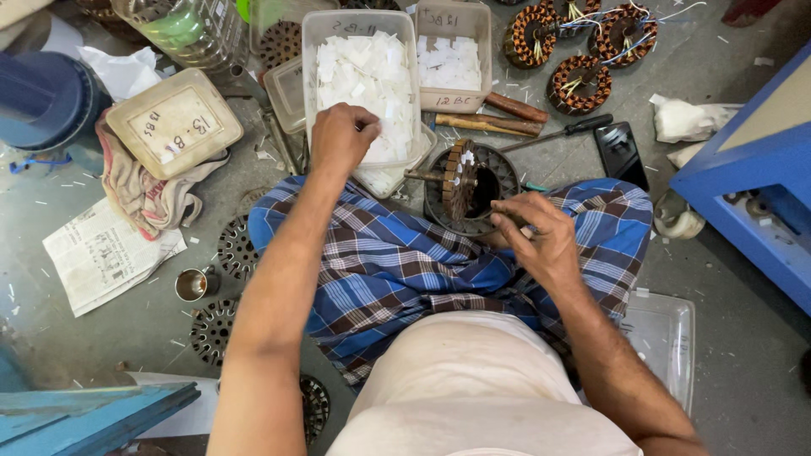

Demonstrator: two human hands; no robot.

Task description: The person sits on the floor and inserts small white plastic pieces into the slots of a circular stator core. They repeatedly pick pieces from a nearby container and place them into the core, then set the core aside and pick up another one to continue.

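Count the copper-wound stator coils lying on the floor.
3: wound stator at top centre-right, a second right of it, a third below between them. More may lie beyond the top edge.

Premises: small motor-winding workshop. Evidence on the grey concrete floor [541, 160]: copper-wound round stator cores [579, 83], perforated round steel laminations [236, 247], clear plastic tub of white paper slips [365, 76], wooden-handled tools [488, 124].
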